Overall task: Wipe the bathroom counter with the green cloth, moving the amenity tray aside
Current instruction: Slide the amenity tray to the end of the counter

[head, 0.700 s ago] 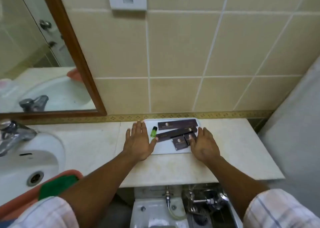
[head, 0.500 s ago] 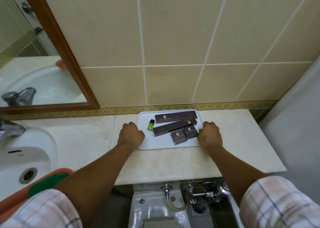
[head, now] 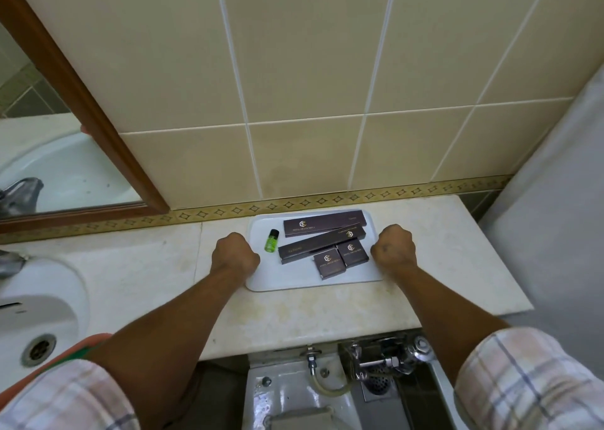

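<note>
Now the white amenity tray sits flat on the desk between both fists, left hand and right hand fingers curled shut on its side edges.

The amenity tray sat on the counter against the back wall, right of the sink, holding four boxes and, to their left, a small bottle.

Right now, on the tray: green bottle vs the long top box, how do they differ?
The green bottle is small, round and translucent green; the long top box is flat, rectangular and dark with a gold logo. The bottle lies alone at the tray's left; the box lies along its back edge. Both lie flat.
</note>
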Available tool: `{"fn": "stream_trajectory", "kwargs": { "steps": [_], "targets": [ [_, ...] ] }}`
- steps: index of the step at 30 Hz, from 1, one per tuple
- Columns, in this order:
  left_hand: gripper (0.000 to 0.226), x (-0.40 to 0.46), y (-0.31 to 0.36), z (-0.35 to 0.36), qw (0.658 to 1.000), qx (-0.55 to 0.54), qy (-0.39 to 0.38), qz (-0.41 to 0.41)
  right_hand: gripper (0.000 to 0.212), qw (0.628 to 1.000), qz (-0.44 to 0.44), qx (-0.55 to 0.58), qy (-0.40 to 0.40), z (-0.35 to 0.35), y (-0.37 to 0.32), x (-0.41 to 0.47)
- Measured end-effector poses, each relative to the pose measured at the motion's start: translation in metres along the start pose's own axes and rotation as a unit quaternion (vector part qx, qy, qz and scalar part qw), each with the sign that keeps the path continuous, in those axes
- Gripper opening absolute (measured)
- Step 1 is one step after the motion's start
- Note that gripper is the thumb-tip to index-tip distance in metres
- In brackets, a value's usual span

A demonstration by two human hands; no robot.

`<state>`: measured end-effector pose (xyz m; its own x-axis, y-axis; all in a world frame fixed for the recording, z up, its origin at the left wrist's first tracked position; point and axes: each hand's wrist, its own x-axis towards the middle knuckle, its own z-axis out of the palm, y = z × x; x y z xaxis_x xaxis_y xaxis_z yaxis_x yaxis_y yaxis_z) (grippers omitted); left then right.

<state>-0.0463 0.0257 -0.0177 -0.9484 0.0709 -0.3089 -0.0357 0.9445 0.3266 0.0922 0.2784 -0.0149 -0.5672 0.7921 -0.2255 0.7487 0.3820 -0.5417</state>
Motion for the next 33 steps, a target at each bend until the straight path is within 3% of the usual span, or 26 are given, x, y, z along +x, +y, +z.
{"fn": "stream_trajectory", "kwargs": {
  "steps": [1,3,5,10,12,15,25,30,33],
  "targets": [
    [0.025,-0.001,0.0,-0.001,1.0,0.006,0.001,0.007,0.005,1.0,-0.008,0.009,-0.004,-0.003,0.006,-0.006],
    [0.019,-0.004,0.009,-0.002,0.999,0.021,0.005,0.035,0.025,0.999,-0.016,0.032,-0.003,-0.011,0.024,-0.019],
    [0.016,-0.007,0.027,-0.008,0.996,0.039,0.008,0.077,0.032,0.998,-0.003,0.06,0.016,-0.024,0.04,-0.032],
    [0.013,-0.014,0.092,-0.014,0.981,0.079,-0.006,0.179,0.006,0.977,0.107,0.166,0.081,-0.062,0.079,-0.062],
    [0.005,-0.018,0.124,-0.005,0.974,0.086,-0.008,0.209,0.009,0.963,0.14,0.211,0.095,-0.075,0.099,-0.075],
    [0.014,-0.024,0.176,0.019,0.96,0.105,-0.004,0.261,0.009,0.931,0.213,0.271,0.124,-0.085,0.128,-0.089],
    [0.029,-0.045,0.333,0.117,0.862,0.232,0.04,0.448,0.01,0.81,0.355,0.422,0.2,-0.077,0.191,-0.08],
    [0.024,-0.05,0.363,0.143,0.797,0.316,0.081,0.509,0.009,0.79,0.353,0.455,0.211,-0.077,0.2,-0.062],
    [0.023,-0.05,0.373,0.149,0.783,0.332,0.082,0.52,0.009,0.789,0.343,0.465,0.209,-0.079,0.202,-0.054]
  ]
}}
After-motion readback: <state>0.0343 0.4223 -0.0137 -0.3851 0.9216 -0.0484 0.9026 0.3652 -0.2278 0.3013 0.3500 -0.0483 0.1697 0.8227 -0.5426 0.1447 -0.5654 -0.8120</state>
